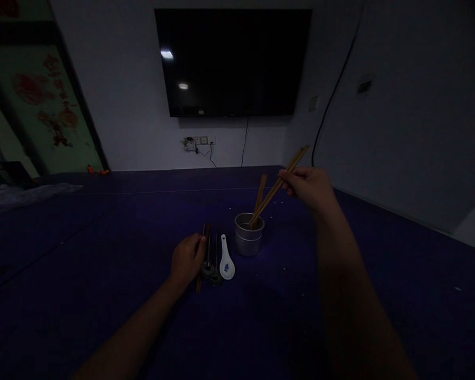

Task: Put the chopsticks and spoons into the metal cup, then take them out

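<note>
My right hand point(311, 184) pinches a pair of wooden chopsticks point(275, 188) near their upper end. They slant down to the left, with their lower tips inside the mouth of a round metal cup point(248, 244). Other wooden chopsticks point(260, 191) lean upright in that cup. My left hand point(186, 258) rests low on the purple surface, its fingers curled over more chopsticks point(199, 284) that lie there, partly hidden by the hand. Beside it lie two dark metal spoons, a nearer one point(208, 269) and another point(216, 278), then a white spoon point(226, 267) with a blue pattern.
The purple surface point(122, 227) stretches to the wall, with small white specks around the cup. Clear plastic wrap point(31, 194) and small orange objects point(98, 170) are at the far left. A television point(237, 63) hangs above wall sockets point(200, 141) and dangling cables.
</note>
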`<state>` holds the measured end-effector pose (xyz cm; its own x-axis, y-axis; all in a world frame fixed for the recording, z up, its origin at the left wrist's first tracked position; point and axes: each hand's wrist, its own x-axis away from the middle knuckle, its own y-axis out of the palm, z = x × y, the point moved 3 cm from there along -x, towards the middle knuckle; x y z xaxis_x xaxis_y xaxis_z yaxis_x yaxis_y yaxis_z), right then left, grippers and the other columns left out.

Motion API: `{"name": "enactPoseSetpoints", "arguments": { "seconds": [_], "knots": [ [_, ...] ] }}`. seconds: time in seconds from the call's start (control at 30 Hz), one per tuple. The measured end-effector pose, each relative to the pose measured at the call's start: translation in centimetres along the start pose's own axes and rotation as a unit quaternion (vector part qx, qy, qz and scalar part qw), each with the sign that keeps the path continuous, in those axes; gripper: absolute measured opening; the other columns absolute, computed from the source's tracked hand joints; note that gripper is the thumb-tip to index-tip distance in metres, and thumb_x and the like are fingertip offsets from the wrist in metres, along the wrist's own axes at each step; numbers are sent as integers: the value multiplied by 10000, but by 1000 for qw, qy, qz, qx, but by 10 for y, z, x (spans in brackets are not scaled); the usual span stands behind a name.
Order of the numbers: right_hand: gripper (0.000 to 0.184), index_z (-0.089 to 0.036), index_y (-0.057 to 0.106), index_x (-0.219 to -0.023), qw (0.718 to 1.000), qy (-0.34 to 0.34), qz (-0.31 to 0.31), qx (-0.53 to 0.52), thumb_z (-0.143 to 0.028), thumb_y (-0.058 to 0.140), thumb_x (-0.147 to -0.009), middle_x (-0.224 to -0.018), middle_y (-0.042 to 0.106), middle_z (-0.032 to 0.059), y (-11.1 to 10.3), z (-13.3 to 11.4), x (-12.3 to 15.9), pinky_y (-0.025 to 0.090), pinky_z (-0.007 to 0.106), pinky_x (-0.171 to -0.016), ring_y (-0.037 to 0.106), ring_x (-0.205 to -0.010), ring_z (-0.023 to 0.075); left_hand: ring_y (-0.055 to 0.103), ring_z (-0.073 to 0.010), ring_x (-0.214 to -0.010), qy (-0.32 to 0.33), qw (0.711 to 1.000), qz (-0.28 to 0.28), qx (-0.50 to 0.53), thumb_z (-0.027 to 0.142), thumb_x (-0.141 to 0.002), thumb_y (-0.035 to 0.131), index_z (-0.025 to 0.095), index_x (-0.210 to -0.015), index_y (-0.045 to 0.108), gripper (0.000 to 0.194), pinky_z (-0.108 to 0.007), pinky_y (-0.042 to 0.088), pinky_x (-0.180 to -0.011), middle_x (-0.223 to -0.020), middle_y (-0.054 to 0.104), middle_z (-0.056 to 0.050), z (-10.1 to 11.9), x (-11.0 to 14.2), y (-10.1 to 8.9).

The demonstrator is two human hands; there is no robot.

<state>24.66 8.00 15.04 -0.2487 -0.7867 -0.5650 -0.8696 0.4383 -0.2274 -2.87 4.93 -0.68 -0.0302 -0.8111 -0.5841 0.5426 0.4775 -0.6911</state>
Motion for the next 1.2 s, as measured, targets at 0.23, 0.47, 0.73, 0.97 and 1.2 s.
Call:
{"name": "enactPoseSetpoints", "arguments": {
  "seconds": [0.23, 0.47, 0.73, 0.97, 1.2],
  "knots": [
    [247, -145, 581, -570, 993, -23, -57, 97, -300, 586, -761, -482, 584, 16, 6, 8, -1, 369, 212, -420, 504, -395, 97, 579, -149, -695, -10, 1000, -7, -8, 398, -892, 311, 184, -759, 588, 375, -241, 378, -589, -747, 637, -43, 2, 0, 0],
    [272, -142, 598, -601, 981, -83, -84, 156, -346, 550, -773, -524, 608, 32, 13, 13, -4, 381, 237, -465, 548, -459, 127, 574, -149, -685, -3, 1000, -10, -16, 397, -887, 323, 185, -732, 586, 372, -245, 375, -589, -730, 632, -42, 3, -1, 6],
    [259, -139, 628, -575, 960, -67, -129, 238, -318, 571, -754, -479, 589, 19, 18, 12, -1, 371, 243, -487, 563, -475, 134, 567, -143, -664, -7, 1000, -23, -19, 398, -887, 317, 185, -739, 591, 377, -239, 368, -581, -709, 625, -36, 4, -1, 7],
    [241, -147, 641, -581, 950, -50, -151, 268, -322, 592, -740, -472, 588, 12, 20, 18, -1, 378, 237, -491, 567, -485, 132, 567, -143, -656, -7, 1000, -21, -22, 389, -886, 323, 184, -703, 574, 372, -237, 357, -567, -699, 623, -39, 4, -2, 8],
    [226, -151, 646, -574, 945, -25, -165, 283, -312, 606, -728, -453, 582, 6, 23, 24, 0, 376, 228, -475, 563, -470, 128, 574, -144, -675, -5, 999, -30, -17, 376, -885, 332, 184, -751, 598, 355, -235, 369, -583, -723, 632, -39, 5, -2, 9]
  ]
}}
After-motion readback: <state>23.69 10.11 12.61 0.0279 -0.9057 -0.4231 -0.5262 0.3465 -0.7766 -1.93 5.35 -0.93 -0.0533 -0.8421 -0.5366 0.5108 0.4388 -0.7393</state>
